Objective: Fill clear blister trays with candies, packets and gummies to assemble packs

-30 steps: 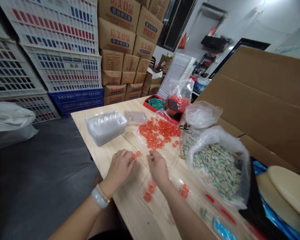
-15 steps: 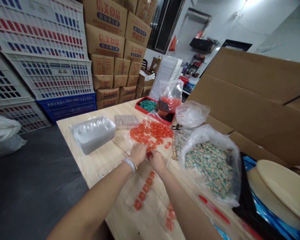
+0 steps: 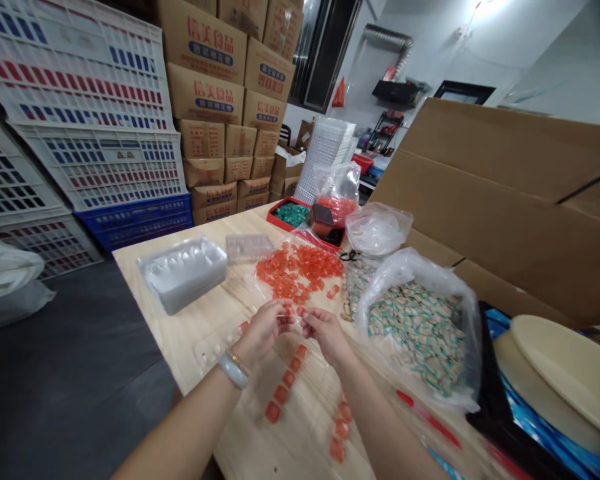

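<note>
My left hand (image 3: 267, 325), with bracelets at the wrist, pinches a small red translucent piece (image 3: 290, 311). Just beside it my right hand (image 3: 326, 331) holds another small red piece (image 3: 301, 311) between thumb and fingertips. Beyond both hands, a heap of the same red pieces (image 3: 300, 265) lies on clear plastic film. Nearer to me, a row of red pieces (image 3: 281, 394) sits in what looks like a clear tray. A second row (image 3: 341, 427) is partly hidden by my right forearm. At left, a clear tray (image 3: 205, 359) lies partly under my left hand.
A stack of clear trays (image 3: 183, 277) stands at the table's left. On the right is an open bag of green-and-tan packets (image 3: 417, 333), near a red pen-like object (image 3: 430, 419) and cream basins (image 3: 570, 373). A red box (image 3: 275, 219) holds green pieces behind the heap.
Both hands have drawn back from the near edge of the red heap towards me. Each is now raised a little with a red piece in its fingertips.
</note>
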`<action>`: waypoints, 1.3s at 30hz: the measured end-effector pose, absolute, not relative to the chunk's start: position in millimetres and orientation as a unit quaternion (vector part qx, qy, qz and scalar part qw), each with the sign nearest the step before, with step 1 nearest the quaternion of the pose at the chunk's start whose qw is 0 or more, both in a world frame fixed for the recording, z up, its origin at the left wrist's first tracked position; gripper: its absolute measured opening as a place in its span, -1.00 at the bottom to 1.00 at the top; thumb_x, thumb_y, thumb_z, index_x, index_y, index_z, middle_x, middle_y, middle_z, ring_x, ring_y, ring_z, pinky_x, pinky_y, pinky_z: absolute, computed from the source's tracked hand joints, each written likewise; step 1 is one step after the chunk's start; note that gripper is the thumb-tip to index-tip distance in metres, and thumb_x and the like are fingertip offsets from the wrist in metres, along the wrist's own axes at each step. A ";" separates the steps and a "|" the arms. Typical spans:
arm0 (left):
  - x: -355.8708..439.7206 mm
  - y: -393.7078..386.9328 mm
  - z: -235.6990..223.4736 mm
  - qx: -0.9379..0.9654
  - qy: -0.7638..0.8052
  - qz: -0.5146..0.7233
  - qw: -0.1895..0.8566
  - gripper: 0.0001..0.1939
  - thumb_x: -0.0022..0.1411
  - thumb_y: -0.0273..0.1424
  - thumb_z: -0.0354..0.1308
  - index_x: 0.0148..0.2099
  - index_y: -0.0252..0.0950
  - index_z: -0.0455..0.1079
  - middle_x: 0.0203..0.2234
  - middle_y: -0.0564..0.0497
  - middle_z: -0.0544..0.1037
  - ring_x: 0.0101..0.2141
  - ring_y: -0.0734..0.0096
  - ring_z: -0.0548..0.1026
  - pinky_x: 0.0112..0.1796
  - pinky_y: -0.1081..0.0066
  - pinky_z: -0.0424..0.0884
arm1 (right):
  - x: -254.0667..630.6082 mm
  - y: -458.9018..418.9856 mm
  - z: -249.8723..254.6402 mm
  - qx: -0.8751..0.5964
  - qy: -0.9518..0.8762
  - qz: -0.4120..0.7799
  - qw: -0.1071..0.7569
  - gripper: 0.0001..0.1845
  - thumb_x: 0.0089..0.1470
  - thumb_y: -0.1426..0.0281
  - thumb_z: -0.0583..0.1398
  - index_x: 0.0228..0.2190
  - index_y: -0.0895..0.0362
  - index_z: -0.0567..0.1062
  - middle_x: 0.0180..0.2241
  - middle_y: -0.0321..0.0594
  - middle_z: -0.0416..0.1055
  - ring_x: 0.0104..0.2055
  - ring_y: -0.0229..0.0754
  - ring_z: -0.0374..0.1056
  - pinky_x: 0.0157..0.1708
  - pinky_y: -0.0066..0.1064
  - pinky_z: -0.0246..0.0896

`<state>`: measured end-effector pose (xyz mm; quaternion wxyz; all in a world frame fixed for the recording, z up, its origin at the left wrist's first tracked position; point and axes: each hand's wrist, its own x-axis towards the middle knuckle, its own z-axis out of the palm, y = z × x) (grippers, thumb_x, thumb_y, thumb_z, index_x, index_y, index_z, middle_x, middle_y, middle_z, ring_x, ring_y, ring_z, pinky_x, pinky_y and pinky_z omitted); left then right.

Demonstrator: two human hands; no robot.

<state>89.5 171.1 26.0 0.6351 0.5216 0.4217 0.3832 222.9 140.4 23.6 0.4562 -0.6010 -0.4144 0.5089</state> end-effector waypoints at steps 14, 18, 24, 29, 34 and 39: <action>25.6 112.6 12.4 0.357 0.416 0.412 0.728 -0.86 -0.07 -0.40 0.07 -0.43 -0.38 0.36 -0.70 0.15 0.28 -0.66 0.63 0.18 -0.61 0.55 0.04 | 158.7 103.4 24.7 -0.560 -0.489 0.522 0.417 -0.73 -0.20 0.26 0.21 -0.43 0.17 0.42 -0.62 -0.39 0.23 -0.61 -0.37 0.15 -0.58 -0.50 0.07; 10.1 98.8 11.9 0.246 0.363 0.393 0.808 -0.90 -0.12 -0.42 0.07 -0.50 -0.37 0.29 -0.69 0.14 0.28 -0.66 0.65 0.20 -0.63 0.57 0.01 | 148.7 97.1 25.9 -0.509 -0.587 0.493 0.392 -0.71 -0.12 0.27 0.19 -0.29 0.11 0.45 -0.46 -0.29 0.26 -0.44 -0.31 0.20 -0.46 -0.46 0.15; 3.3 87.0 14.1 0.270 0.382 0.380 0.798 -0.77 -0.10 -0.29 0.16 -0.47 -0.35 0.25 -0.72 0.20 0.19 -0.69 0.68 0.12 -0.66 0.58 -0.07 | 141.7 95.7 36.0 -0.489 -0.608 0.526 0.338 -0.76 -0.11 0.24 0.20 -0.39 0.14 0.45 -0.50 -0.31 0.26 -0.47 -0.32 0.19 -0.46 -0.46 0.13; -9.0 80.2 10.9 0.304 0.460 0.440 0.709 -0.73 -0.06 -0.22 0.12 -0.41 -0.35 0.30 -0.66 0.17 0.26 -0.69 0.67 0.11 -0.65 0.57 -0.04 | 132.2 112.0 39.6 -0.493 -0.689 0.435 0.304 -0.79 -0.05 0.27 0.16 -0.39 0.15 0.44 -0.48 -0.28 0.30 -0.44 -0.30 0.22 -0.43 -0.45 0.13; -24.3 80.5 2.1 0.283 0.497 0.469 0.673 -0.60 -0.08 -0.39 0.08 -0.12 -0.37 0.33 -0.34 -0.06 0.44 -0.46 0.50 0.35 -0.50 0.53 0.23 | 119.3 154.5 31.1 -0.470 -0.849 0.181 0.159 -0.86 0.00 0.38 0.14 -0.39 0.13 0.48 -0.39 -0.21 0.33 -0.30 -0.23 0.22 -0.27 -0.38 0.07; -30.4 87.0 -12.0 0.287 0.488 0.474 0.675 -0.57 -0.11 -0.36 0.13 -0.13 -0.40 0.34 -0.41 -0.03 0.45 -0.47 0.46 0.40 -0.42 0.44 0.32 | 112.3 173.9 20.2 -0.407 -0.912 0.053 -0.014 -0.80 0.03 0.31 0.11 -0.41 0.12 0.50 -0.40 -0.19 0.34 -0.30 -0.20 0.22 -0.30 -0.36 0.00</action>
